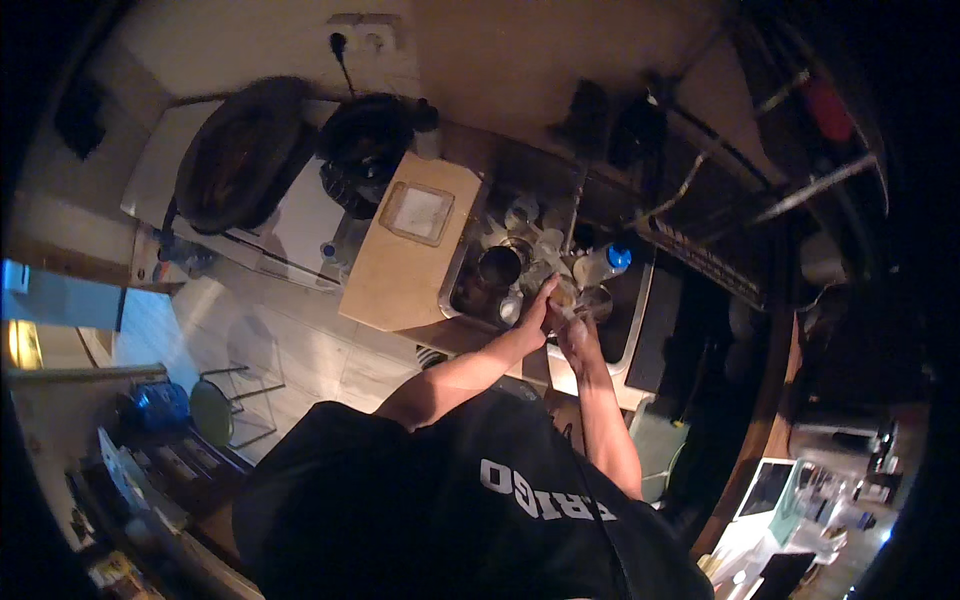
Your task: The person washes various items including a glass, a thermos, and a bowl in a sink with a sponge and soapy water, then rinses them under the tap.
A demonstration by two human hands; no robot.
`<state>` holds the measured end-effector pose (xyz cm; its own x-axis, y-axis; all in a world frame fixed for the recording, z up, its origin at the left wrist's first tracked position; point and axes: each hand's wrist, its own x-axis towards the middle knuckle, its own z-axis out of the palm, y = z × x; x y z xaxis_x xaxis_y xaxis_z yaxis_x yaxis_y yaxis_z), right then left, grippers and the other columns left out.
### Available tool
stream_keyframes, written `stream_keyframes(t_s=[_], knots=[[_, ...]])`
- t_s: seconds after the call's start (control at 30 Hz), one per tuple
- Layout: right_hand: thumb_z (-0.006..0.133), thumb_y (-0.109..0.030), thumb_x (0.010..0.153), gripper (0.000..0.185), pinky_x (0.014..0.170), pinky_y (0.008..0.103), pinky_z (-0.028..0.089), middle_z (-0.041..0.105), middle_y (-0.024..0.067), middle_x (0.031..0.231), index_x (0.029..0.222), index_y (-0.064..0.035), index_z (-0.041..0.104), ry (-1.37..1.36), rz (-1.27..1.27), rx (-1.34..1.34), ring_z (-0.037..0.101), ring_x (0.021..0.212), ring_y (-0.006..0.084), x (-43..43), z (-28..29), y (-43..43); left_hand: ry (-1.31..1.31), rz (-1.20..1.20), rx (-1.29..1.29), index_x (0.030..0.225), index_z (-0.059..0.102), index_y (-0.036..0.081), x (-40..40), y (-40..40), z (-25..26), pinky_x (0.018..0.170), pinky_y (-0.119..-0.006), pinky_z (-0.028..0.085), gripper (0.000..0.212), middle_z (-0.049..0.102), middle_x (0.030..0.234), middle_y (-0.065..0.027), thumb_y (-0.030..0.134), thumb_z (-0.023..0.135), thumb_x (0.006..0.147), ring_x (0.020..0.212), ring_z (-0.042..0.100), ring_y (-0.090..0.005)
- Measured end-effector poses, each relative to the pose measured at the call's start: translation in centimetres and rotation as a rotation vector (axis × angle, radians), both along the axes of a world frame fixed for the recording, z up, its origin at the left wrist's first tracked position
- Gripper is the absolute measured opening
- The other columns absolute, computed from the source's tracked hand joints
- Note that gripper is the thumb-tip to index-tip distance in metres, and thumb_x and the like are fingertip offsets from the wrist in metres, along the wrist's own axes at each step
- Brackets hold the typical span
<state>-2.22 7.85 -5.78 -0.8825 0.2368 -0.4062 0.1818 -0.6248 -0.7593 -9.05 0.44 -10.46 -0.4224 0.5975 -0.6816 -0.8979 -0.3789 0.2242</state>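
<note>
Before me is a double-basin metal sink holding several cups, glasses and other dishes. My left hand and my right hand come together over the front of the sink, around a small, pale or clear thing that is too blurred to name. The fingers partly cover it. A dark round pot or cup stands in the left basin, to the left of my hands. Just beyond them lies a clear container with a blue cap. A round glass is close to my right hand.
Left of the sink, a clear rectangular container sits on a wooden countertop. Farther left are a black appliance and a large dark oval object on a white surface. A dish rack stands at the right. A round stool is on the floor.
</note>
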Motion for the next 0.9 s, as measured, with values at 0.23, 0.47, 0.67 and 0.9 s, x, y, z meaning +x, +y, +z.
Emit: stream_keyframes(t_s=[0.23,0.47,0.67,0.9], knots=[[0.066,-0.01,0.081,0.028,0.076,0.0315,0.05,0.062,0.0086,0.098,0.107,-0.0023,0.057,0.067,0.143,0.636,0.06,0.086,0.016,-3.4,10.1,-0.7,0.122,0.264,0.045,0.112,0.057,0.012,-5.1,-5.0,1.1,0.073,-0.034,0.053,0.044,0.064,0.103,-0.0077,0.045,0.065,0.083,0.089,0.064,-0.0207],[0.065,-0.003,0.069,0.037,0.084,0.0406,0.048,0.063,0.02,0.098,0.106,-0.0042,0.062,0.546,0.506,1.761,0.059,0.096,0.0387,-20.6,4.6,-10.2,0.398,0.074,-0.373,0.125,0.045,0.006,-5.1,-4.7,0.9,0.077,-0.035,0.053,0.045,0.06,0.113,-0.0092,0.036,0.054,0.092,0.091,0.063,-0.0209],[0.063,-0.008,0.069,0.038,0.081,0.0431,0.051,0.064,0.0203,0.097,0.107,-0.0036,0.063,0.224,0.967,2.081,0.06,0.095,0.0363,-25.8,-0.7,-15.6,0.508,-0.081,-0.214,0.13,0.038,0.001,-4.3,-7.8,-1.0,0.082,-0.034,0.05,0.055,0.059,0.115,-0.0137,0.034,0.058,0.09,0.097,0.06,-0.0228],[0.057,-0.004,0.071,0.038,0.081,0.0387,0.051,0.065,0.0188,0.1,0.109,-0.0019,0.061,0.381,0.369,1.722,0.064,0.092,0.0336,-23.3,0.3,-12.0,0.499,-0.194,-0.267,0.135,0.03,-0.006,-4.3,-8.6,-4.0,0.089,-0.034,0.047,0.069,0.057,0.117,-0.0189,0.032,0.061,0.086,0.104,0.058,-0.025]])
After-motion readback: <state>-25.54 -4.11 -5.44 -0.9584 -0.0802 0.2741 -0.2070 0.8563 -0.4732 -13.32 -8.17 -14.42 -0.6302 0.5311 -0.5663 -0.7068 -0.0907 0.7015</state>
